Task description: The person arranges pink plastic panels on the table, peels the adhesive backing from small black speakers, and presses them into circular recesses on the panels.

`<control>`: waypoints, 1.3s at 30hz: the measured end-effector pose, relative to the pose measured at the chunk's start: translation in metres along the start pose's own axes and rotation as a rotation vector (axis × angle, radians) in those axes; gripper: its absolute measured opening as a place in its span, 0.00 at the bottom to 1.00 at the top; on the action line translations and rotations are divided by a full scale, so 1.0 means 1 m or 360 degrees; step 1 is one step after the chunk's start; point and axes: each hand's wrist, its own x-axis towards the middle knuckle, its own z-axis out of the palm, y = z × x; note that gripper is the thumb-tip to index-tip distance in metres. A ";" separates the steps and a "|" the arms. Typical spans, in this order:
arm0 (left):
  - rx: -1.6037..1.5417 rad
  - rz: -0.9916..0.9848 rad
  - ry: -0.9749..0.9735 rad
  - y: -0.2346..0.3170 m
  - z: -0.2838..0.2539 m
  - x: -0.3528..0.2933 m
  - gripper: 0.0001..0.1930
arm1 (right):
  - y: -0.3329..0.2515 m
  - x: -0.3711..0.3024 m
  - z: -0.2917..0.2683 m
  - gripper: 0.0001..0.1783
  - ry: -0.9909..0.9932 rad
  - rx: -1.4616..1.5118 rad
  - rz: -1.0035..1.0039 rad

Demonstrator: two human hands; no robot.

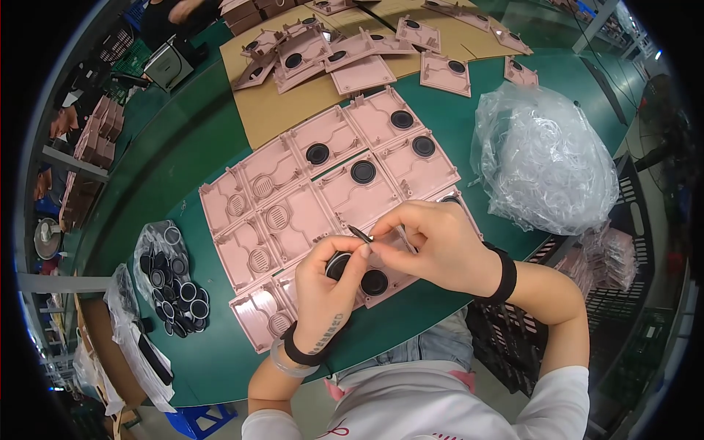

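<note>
My left hand [320, 287] is closed, with a round black speaker [338, 265] tucked between its thumb and fingers. Its fingertips also pinch a thin black disc [359, 234], seen nearly edge-on. Right against that disc, the thumb and forefinger of my right hand [449, 238] come together in a pinch; what lies between them is too small to make out. Below both hands lie pink plastic panels [297, 218] in rows. Several bear a black speaker [362, 171] in a corner, while those toward the left show a bare round grille [260, 260].
Loose black speakers [176, 293] spill from a clear bag on the left. More pink panels [444, 73] are heaped on cardboard [260, 114] at the back. A big clear plastic bag [546, 161] sits at right, above a black crate [513, 345]. Other people work at far left.
</note>
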 end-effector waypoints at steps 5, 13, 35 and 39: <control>0.0036 0.0236 0.0028 -0.004 0.002 0.001 0.03 | -0.004 -0.001 0.003 0.09 0.0048 -0.0028 -0.0037; 0.0050 0.0331 0.0044 -0.008 0.002 0.002 0.03 | -0.001 -0.004 0.006 0.09 0.0105 -0.0123 -0.0162; -0.1146 -0.0632 -0.0252 0.012 -0.018 0.006 0.06 | 0.005 0.012 -0.008 0.12 -0.0061 -0.0042 -0.0696; -0.0900 -0.0583 -0.0225 0.026 -0.033 -0.005 0.08 | 0.001 0.012 -0.015 0.10 0.0114 0.0103 -0.0039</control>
